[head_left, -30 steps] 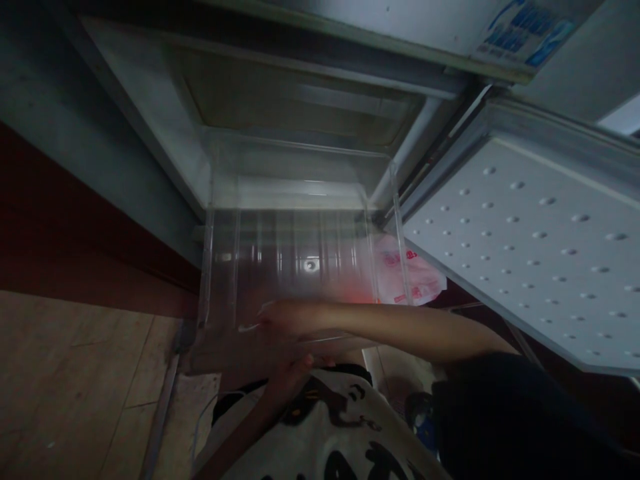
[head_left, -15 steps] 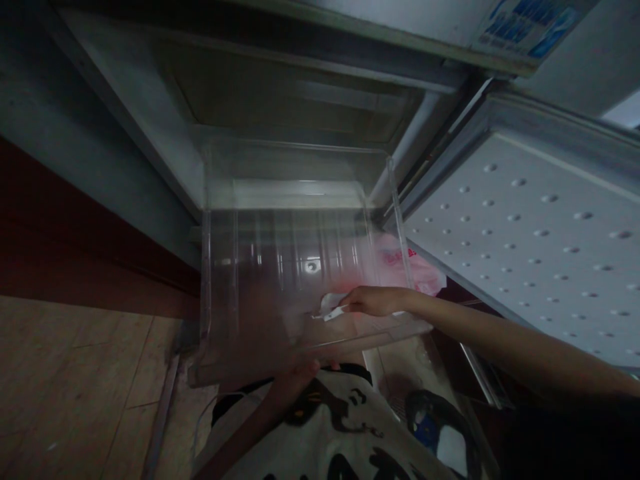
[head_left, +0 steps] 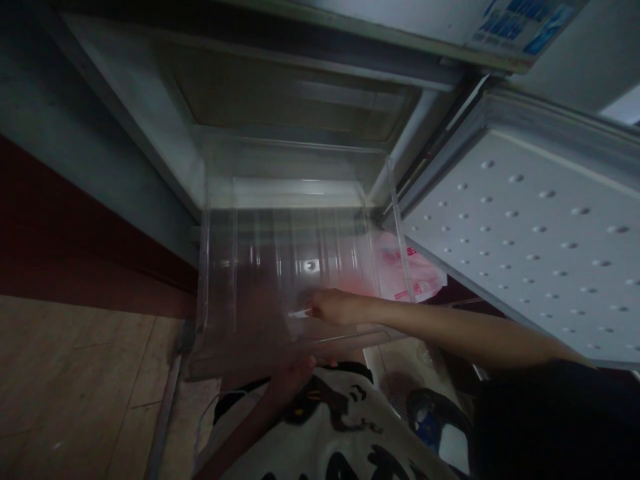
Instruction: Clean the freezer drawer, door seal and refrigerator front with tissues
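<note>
A clear plastic fridge drawer reaches out from the open compartment over my lap. Inside it, near the front, my right hand is closed around a white cloth or tissue, of which only a small edge shows. My left hand is at the drawer's front edge, gripping it from below. Its thumb shows, while the other fingers are partly hidden or blurred behind the plastic.
The fridge door, with its dimpled white lining, stands open on the right. Beneath it lies a pink and white plastic bag. A dark red panel rises on the left above the tiled floor.
My right hand has moved left inside the drawer with the white cloth or tissue, and less of that shows now. My left hand has stayed at the front edge.
</note>
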`<act>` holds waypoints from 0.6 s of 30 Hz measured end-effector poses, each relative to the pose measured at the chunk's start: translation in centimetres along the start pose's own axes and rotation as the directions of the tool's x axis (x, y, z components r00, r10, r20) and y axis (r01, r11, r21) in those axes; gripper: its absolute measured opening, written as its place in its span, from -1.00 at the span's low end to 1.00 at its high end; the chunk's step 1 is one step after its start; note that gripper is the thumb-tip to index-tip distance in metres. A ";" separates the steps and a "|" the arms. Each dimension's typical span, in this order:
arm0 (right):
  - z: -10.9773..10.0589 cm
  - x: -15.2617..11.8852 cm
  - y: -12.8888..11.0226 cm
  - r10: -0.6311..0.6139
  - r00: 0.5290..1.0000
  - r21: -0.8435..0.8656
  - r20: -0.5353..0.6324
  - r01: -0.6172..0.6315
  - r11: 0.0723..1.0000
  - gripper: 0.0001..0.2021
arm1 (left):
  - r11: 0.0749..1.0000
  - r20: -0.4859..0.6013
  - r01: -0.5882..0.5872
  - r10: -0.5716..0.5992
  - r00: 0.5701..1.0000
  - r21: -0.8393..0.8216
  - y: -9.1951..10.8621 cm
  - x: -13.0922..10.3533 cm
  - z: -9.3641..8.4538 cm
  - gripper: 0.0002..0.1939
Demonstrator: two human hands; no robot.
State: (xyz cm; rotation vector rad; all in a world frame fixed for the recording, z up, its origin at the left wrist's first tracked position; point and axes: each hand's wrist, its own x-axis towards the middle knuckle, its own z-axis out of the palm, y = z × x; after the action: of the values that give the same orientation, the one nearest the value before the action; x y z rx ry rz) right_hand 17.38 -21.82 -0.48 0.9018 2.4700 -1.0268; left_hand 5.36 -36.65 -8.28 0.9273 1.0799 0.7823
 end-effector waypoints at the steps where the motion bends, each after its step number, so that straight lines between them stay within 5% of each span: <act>1: 0.1 0.8 -0.9 -0.038 0.999 0.056 0.032 0.036 0.998 -0.80 | 1.000 -0.009 -0.001 0.001 1.000 0.004 0.0 0.0 -0.1 -0.27; 8: -0.3 2.0 -4.5 -0.290 0.956 0.458 0.054 0.234 0.857 -0.76 | 0.998 0.011 0.049 -0.049 0.999 0.037 -0.6 -0.1 -0.6 -0.27; 13: -0.8 -1.4 -1.2 -0.343 0.935 0.555 0.085 0.241 0.796 -0.69 | 0.998 0.040 -0.042 0.040 0.998 0.041 0.0 0.3 -0.2 -0.28; 18: -1.0 -5.3 3.2 -0.188 0.981 0.445 0.040 0.151 0.883 -0.69 | 0.999 0.070 -0.032 0.031 0.997 0.013 0.4 0.3 0.1 -0.29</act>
State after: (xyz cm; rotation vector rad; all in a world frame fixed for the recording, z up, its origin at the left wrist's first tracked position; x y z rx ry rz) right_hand 23.41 -21.63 1.15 0.7497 2.3162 -1.6987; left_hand 5.49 -36.21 -8.03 0.9787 1.0130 0.7632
